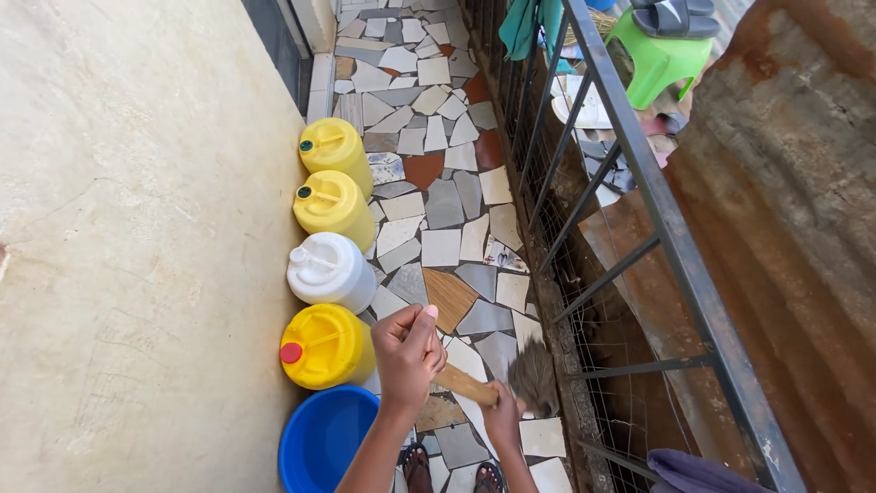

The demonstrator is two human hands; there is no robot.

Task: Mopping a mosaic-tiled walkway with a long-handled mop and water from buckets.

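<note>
L hand (408, 351) is clenched round the upper end of a wooden broom handle (464, 384), thumb up. R hand (502, 420) grips the same handle lower down, just behind the broom head (535, 376); bristles are blurred, resting on the mosaic tile floor (443, 196) right by the foot of the metal railing (630, 183).

Relative to the broom: just to its left sits a yellow jerrycan w/ red cap (324, 345), nearly touching the L hand. Beyond that, farther along the wall (137, 228), a white jerrycan (330, 271), then 2 more yellow ones (333, 208) (334, 151). Nearer the person, left of the handle, a blue bucket (321, 441). Below the handle, sandalled feet (447, 475). Right of the broom, past the railing, rusty corrugated sheet (785, 201); far beyond, a green plastic stool (659, 59) w/ sandals on top.
</note>
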